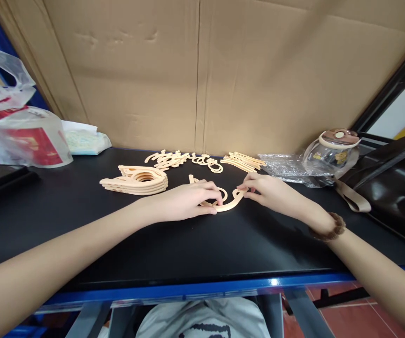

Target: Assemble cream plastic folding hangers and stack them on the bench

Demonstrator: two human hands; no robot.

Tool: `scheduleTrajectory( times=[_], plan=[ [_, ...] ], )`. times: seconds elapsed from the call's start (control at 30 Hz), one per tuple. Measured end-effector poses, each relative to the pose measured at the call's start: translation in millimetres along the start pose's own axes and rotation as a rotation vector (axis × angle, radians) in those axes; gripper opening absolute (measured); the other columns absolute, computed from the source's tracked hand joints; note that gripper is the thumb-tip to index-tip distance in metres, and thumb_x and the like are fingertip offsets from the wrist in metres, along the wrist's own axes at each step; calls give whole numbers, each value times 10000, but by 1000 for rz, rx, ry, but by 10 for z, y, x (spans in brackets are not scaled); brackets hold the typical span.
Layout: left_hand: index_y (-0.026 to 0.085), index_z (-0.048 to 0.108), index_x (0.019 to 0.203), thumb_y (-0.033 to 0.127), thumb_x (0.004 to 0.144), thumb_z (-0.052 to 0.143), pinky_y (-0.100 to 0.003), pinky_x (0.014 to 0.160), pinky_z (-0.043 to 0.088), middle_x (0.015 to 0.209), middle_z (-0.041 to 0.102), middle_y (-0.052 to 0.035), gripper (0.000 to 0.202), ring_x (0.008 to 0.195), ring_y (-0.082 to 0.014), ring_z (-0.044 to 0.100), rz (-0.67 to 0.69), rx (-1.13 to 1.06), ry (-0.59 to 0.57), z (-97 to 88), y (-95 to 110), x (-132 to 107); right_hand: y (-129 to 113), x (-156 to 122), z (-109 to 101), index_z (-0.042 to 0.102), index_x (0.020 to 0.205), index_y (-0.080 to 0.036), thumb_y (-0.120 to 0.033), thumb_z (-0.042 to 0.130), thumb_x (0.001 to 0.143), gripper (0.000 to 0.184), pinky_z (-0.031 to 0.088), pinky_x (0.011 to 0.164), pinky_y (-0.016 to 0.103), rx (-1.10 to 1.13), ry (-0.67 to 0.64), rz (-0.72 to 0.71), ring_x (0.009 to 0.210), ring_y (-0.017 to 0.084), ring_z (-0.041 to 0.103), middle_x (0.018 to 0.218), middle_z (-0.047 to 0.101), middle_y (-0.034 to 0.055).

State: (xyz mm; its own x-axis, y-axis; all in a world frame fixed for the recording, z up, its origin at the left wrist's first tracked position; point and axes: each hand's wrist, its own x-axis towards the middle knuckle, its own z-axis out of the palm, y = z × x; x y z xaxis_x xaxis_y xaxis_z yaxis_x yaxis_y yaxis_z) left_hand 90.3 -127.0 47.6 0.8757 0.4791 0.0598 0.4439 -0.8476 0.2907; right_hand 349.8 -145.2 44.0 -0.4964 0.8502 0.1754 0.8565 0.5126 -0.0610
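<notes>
Left hand (pixel 191 201) closed over one end of hanger piece (pixel 229 204), right hand (pixel 267 190) pinching its tip; piece thin, curved, peach plastic, flat on table (pixel 188 244) between them.

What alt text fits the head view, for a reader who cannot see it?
Two bare hands hold a curved peach plastic piece on a black table: the left hand presses it down, the right hand pinches its end. A stack of like pieces lies to the left, loose pieces behind, before a cardboard wall.
</notes>
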Motion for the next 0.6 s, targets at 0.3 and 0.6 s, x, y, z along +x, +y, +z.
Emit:
scheduleTrajectory(
  times=[0.3,0.6],
  plan=[
    [259,480,1263,116,807,517,-319,941,422,1268,518,-36,479,1166,-194,485,-8,-186,66,-83,-46,23,-160,33,36,631,1158,-269,-443,386,962,360,446,973,365,237,-12,-214,1137,214,570,1269,571,41],
    [244,523,1277,39,836,424,-268,943,392,1239,526,-44,496,1121,-163,511,21,28,-44,-147,-186,-15,-257,-4,48,665,1096,-225,-456,363,967,401,479,901,399,35,42,-174,1022,232,612,1122,623,82]
  ],
)
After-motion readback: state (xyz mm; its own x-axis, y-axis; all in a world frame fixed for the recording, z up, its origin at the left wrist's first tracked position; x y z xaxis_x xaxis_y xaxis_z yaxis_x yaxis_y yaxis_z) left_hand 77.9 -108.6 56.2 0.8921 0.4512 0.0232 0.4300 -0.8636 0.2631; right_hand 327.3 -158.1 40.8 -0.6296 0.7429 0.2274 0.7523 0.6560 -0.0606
